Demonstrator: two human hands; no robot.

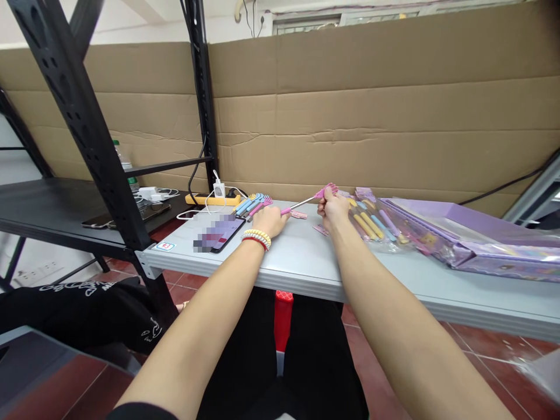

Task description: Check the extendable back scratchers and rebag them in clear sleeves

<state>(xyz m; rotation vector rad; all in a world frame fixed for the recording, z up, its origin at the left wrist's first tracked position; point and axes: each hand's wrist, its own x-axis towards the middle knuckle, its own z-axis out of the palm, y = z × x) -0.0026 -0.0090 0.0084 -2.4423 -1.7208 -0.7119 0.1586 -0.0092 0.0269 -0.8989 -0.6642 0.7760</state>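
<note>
Between my two hands stretches a pink telescopic back scratcher (303, 203) with a thin metal rod. My left hand (269, 221), with beaded bracelets at the wrist, is closed on its pink handle end. At the other end, my right hand (335, 210) pinches it just below the pink claw-like head. More back scratchers (254, 204) in blue, yellow and pink lie beyond my left hand. Small pink cards (298, 215) rest on the table between the hands. To the right of my right hand lie back scratchers in clear plastic bags (371, 221).
A phone (227, 233) lies left of my left hand on the grey table (301, 256). Behind it sits a yellow power strip (210, 200) with white cables. A purple box (464, 233) stands at the right. Black shelf posts (94, 128) rise at the left; cardboard (350, 116) lines the back.
</note>
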